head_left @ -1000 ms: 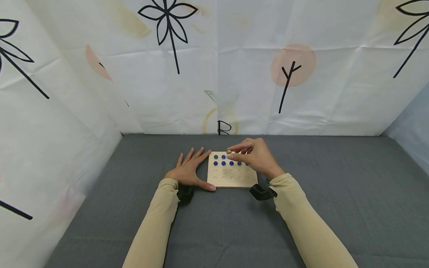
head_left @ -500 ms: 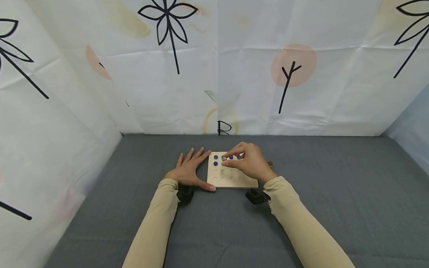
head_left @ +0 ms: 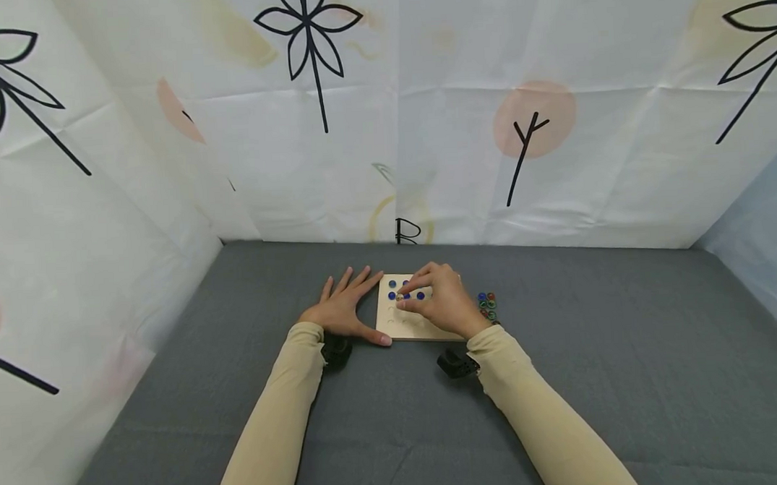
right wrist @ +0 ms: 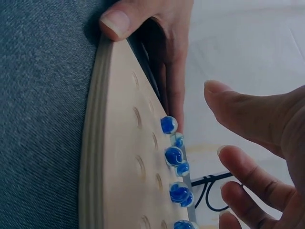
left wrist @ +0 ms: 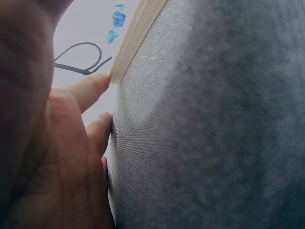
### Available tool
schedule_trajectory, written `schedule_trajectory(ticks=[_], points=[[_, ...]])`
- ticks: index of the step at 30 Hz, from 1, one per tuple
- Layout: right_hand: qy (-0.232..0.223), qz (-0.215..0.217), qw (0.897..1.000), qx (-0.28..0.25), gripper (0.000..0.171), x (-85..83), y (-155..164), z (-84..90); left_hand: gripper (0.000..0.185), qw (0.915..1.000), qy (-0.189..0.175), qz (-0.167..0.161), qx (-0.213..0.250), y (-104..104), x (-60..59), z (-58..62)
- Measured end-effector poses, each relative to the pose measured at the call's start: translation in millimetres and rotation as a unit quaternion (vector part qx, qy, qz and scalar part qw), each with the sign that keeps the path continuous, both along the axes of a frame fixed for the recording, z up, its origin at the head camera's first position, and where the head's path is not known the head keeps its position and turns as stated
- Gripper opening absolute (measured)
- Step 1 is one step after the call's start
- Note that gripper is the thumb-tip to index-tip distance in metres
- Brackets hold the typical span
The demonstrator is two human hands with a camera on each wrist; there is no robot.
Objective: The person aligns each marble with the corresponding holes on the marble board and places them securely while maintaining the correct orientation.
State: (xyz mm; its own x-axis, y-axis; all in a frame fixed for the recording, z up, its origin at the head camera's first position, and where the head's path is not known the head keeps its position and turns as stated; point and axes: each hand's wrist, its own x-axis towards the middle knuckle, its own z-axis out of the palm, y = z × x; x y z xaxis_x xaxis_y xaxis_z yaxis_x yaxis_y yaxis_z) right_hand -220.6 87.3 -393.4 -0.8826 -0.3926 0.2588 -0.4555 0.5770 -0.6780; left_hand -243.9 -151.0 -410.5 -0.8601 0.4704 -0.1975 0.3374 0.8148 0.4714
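Observation:
A pale wooden board (head_left: 418, 331) with rows of round hollows lies on the grey cloth. Blue marbles (head_left: 420, 295) sit in its far rows, and the right wrist view shows more blue marbles (right wrist: 179, 192) up close. My left hand (head_left: 342, 314) lies spread at the board's left side, thumb and index fingertip touching its edge. Above the far rows, my right hand (head_left: 448, 301) pinches a small brownish marble (head_left: 399, 297) between thumb and index finger. In the right wrist view this marble does not show; the thumb (right wrist: 252, 114) stands in front.
Several loose marbles (head_left: 487, 303), red, green and blue, lie in a cluster on the grey cloth (head_left: 602, 363) right of the board. A patterned white curtain (head_left: 450, 167) stands behind the table.
My right hand has moved left and nearer across the board, carrying the brownish marble. The marble cluster on the right has come into view. The left hand stays in place.

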Motion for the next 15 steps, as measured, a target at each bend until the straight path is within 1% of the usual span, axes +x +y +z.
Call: schedule_trajectory(ticks=[4,10,15], points=[[0.007,0.001,1.000,0.010,0.017,1.4,-5,-2.5,0.125,1.0000,-0.002,0.000,0.003,0,-0.6,-1.2],[0.026,-0.015,0.999,0.037,0.014,1.1,-11,-4.7,0.126,1.0000,0.001,-0.002,0.004,-1,-0.9,-2.6],[0.025,-0.030,0.998,0.051,0.014,-1.3,-16,-5.5,0.126,1.0000,0.000,0.000,0.007,-1,-0.5,-1.5]])
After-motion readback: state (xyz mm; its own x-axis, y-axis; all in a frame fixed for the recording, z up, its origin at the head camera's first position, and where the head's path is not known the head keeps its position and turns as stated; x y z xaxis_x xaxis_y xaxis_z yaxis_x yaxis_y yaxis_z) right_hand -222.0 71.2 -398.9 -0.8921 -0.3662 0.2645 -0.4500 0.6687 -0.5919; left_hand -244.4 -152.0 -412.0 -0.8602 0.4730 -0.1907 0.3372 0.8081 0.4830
